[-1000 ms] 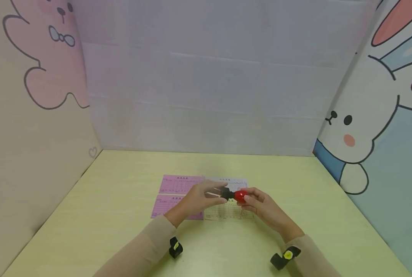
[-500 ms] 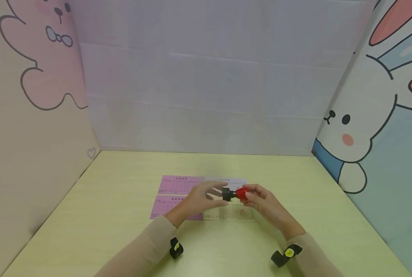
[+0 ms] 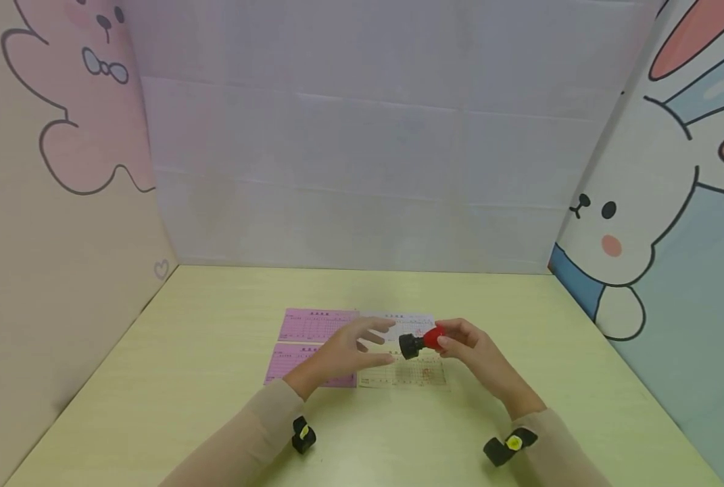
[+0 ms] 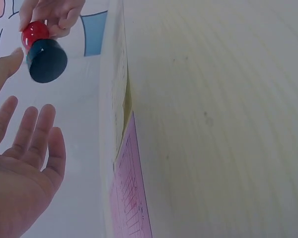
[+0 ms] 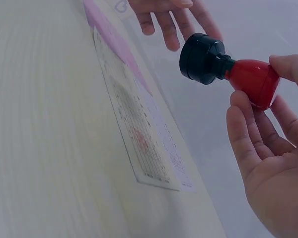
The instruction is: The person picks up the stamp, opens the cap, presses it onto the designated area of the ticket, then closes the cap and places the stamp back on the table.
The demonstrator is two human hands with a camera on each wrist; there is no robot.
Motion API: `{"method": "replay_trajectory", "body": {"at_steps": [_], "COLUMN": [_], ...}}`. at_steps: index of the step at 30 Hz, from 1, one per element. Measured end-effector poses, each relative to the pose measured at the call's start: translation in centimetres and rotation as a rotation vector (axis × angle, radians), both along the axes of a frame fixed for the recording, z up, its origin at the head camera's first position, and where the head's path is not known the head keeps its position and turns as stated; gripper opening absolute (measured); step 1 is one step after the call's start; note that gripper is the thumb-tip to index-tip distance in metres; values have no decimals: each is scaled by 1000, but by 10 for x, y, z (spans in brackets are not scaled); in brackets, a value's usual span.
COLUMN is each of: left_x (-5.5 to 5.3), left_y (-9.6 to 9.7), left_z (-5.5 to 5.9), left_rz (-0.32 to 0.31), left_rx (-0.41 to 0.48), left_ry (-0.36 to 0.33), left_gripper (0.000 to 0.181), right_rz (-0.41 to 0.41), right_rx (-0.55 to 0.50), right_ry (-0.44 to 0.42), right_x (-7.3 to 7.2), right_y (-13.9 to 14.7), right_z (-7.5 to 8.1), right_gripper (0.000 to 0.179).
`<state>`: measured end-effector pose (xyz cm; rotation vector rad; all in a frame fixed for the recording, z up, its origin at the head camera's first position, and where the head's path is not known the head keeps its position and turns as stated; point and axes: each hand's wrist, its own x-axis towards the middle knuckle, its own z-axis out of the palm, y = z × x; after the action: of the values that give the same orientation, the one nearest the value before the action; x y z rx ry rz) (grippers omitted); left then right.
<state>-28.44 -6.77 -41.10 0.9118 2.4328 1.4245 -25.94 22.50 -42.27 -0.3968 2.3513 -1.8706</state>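
My right hand (image 3: 482, 358) holds a stamp by its red handle (image 5: 255, 82), thumb on one side and fingertips on the other. The stamp's round black head (image 3: 409, 345) points left and slightly down, above the papers. Facing it, my left hand (image 3: 340, 348) has its thumb and fingers spread apart with nothing between them. In the left wrist view, a gap lies between its fingers and the black head (image 4: 47, 61). Beneath the hands are printed slips: a pink one (image 3: 303, 326), another pink one (image 3: 282, 365), a white one (image 3: 422, 319) and a pale yellow one (image 3: 404, 375).
The slips lie together on a pale yellow table (image 3: 228, 304). A red mark (image 5: 139, 139) shows on the yellow slip. A white back wall (image 3: 362, 155) and cartoon-printed side walls enclose the table. Each wrist wears a black strap with a camera.
The left fingers, close around the black head before, now stand clear of it. My right hand has drawn the stamp a little to the right, and its head has tipped downward.
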Motion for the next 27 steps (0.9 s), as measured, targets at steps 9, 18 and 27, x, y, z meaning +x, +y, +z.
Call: {"method": "replay_trajectory", "body": {"at_steps": [9, 18, 27], "left_x": [-3, -6, -6], "left_y": [-8, -19, -34], "left_z": [-4, -6, -2], "left_rz": [12, 27, 71], "left_rx": [-9, -10, -14], "left_ry": [21, 30, 0], "left_gripper": [62, 60, 59], "right_rz": [-93, -115, -121], "right_rx": [189, 363, 456], "right_ry": [119, 225, 241], "right_x": [1, 0, -3], "right_y": [13, 29, 50], "right_z": [6, 16, 22], "right_gripper": [42, 40, 40]}}
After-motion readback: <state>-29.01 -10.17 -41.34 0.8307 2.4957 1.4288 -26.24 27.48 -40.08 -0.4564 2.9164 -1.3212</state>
